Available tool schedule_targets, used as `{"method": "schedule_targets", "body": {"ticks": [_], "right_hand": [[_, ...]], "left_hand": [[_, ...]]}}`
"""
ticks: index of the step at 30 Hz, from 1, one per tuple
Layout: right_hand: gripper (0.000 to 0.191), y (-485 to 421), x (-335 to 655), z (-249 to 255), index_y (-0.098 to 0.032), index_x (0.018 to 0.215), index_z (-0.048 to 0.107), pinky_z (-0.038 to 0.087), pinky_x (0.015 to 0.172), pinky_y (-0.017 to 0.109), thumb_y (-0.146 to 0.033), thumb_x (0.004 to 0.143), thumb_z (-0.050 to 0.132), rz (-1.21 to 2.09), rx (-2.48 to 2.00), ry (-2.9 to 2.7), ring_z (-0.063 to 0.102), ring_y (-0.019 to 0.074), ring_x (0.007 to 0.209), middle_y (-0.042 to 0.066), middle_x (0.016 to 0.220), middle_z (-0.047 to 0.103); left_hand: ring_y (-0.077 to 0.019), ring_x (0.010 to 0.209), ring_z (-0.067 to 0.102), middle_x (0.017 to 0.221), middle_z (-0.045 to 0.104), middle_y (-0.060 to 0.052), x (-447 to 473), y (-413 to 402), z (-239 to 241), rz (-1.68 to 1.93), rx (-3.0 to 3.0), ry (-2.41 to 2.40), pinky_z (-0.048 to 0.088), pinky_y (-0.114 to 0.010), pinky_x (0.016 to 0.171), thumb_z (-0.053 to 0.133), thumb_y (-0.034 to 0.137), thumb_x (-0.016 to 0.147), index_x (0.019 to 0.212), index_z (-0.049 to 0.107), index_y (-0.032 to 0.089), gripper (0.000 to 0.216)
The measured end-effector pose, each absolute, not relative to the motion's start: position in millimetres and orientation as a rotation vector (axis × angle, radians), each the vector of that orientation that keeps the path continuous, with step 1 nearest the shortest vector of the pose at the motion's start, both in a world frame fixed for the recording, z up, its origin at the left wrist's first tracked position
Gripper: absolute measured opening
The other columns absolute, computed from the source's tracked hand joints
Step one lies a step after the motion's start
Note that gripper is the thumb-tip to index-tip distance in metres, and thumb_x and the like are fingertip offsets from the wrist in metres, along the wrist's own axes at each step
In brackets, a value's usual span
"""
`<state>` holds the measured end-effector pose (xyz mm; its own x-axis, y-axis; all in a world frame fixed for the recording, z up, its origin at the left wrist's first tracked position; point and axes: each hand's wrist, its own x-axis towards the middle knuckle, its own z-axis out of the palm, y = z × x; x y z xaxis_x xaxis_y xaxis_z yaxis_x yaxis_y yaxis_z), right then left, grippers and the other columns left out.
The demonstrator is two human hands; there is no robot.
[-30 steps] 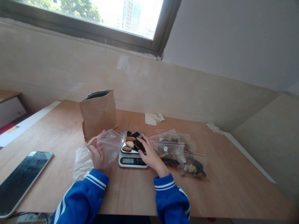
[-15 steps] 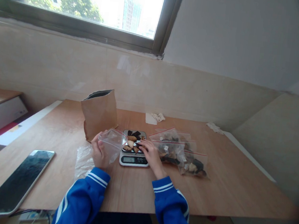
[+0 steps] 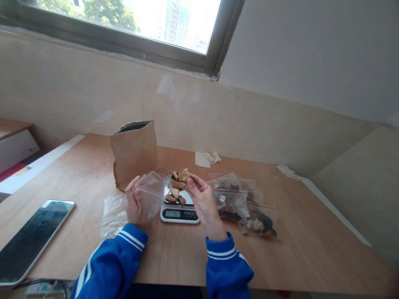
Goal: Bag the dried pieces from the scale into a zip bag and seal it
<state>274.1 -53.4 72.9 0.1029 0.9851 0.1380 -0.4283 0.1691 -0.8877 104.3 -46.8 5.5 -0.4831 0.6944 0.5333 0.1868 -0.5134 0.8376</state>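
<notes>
My left hand [image 3: 136, 203] is closed on an empty clear zip bag [image 3: 151, 189], held open-mouthed just left of a small kitchen scale [image 3: 179, 208]. My right hand [image 3: 202, 200] is raised above the scale's plate, fingers pinched on several brown and dark dried pieces [image 3: 182, 176]. A few more pieces [image 3: 174, 195] lie on the plate. Both sleeves are blue with white stripes.
A brown paper bag [image 3: 133, 151] stands open behind the scale. Filled zip bags [image 3: 246, 207] lie right of it, flat empty bags [image 3: 113, 211] to the left. A phone [image 3: 25, 240] rests near the front left edge. Crumpled paper scraps [image 3: 207, 158] sit by the wall.
My right hand gathered pieces off the scale plate and lifted them toward the bag's mouth. Fewer pieces lie on the plate. My left hand kept the bag nearly still.
</notes>
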Motion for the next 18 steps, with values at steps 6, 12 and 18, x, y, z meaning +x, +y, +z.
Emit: {"method": "schedule_targets", "body": {"ticks": [6,12,18], "right_hand": [[0.037,-54.3,248.7,96.5,-0.017,0.092,0.071,0.054,0.079,0.03,-0.038,0.063,0.081,1.549,-0.766,-0.956,0.068,0.0161,0.082,0.005,0.092,0.073],[0.035,-40.7,227.6,91.5,-0.016,0.096,0.07,0.055,0.069,0.03,-0.041,0.071,0.072,1.324,-0.993,-1.335,0.067,0.0175,0.074,0.006,0.084,0.073],[0.021,-47.7,222.3,101.6,-0.017,0.098,0.069,0.051,0.081,0.03,-0.029,0.083,0.061,1.058,-1.126,-1.726,0.066,0.0188,0.089,0.007,0.098,0.072]], "left_hand": [[-0.0243,0.114,0.058,0.124,0.061,-0.01,105.9,-45.9,0.3,2.076,1.408,1.108,0.045,-0.045,0.097,0.035,0.044,0.094,0.131,0.046,0.024,0.043],[-0.0229,0.113,0.059,0.124,0.061,-0.013,104.5,-46.2,0.7,2.068,1.425,1.118,0.046,-0.044,0.096,0.036,0.045,0.094,0.13,0.045,0.021,0.045],[-0.021,0.11,0.061,0.122,0.062,-0.012,102.8,-46.3,3.9,2.076,1.379,1.168,0.047,-0.04,0.094,0.036,0.046,0.094,0.13,0.045,0.021,0.044]]}}
